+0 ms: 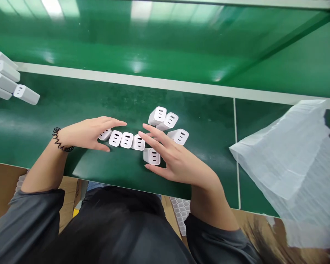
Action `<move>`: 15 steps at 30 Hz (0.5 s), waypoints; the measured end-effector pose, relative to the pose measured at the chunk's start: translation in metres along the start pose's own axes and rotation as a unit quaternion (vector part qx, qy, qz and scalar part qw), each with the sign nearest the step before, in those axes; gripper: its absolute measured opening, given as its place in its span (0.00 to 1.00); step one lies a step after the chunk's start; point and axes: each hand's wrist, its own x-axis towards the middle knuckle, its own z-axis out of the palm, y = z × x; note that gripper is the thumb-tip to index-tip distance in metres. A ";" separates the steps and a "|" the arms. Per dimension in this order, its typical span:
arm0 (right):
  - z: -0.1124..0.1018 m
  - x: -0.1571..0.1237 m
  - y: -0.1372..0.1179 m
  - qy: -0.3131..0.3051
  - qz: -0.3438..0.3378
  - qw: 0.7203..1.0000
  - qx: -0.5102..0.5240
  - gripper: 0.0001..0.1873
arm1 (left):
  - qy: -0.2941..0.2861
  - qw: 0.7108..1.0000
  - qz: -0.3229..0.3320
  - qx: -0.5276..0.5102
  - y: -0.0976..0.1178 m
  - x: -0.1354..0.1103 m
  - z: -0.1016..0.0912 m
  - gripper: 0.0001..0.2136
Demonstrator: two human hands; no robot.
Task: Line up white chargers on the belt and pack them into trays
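White charger blocks with port slots stand in a short row on the green tabletop, among them a middle charger (127, 140). My left hand (89, 132) is at the row's left end, thumb and fingers apart around the leftmost charger (105, 134), which it partly covers. My right hand (172, 156) spreads over the right end, its fingertips by the row's last charger (139, 142). Between its thumb and fingers sits another charger (152, 156), nearer to me; whether the hand touches it I cannot tell. Beyond the right hand are three more, including a tilted charger (178, 136).
A pile of white chargers (5, 79) lies at the far left. Translucent white sheeting (286, 165) hangs over the table's right front edge. A glossy green panel (143, 44) rises behind the table. Below the front edge are cardboard and a white cell tray (180, 212).
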 end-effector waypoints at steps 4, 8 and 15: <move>0.004 0.000 0.004 0.012 0.055 0.998 0.026 0.39 | -0.008 0.999 -0.036 0.018 0.003 0.003 0.002 0.31; 0.013 0.006 0.006 0.053 0.063 0.996 0.027 0.38 | 0.005 0.997 -0.053 0.060 0.010 0.006 0.005 0.33; 0.021 0.009 0.007 0.070 0.039 0.997 0.016 0.36 | 0.028 0.992 -0.058 0.108 0.020 0.009 0.009 0.35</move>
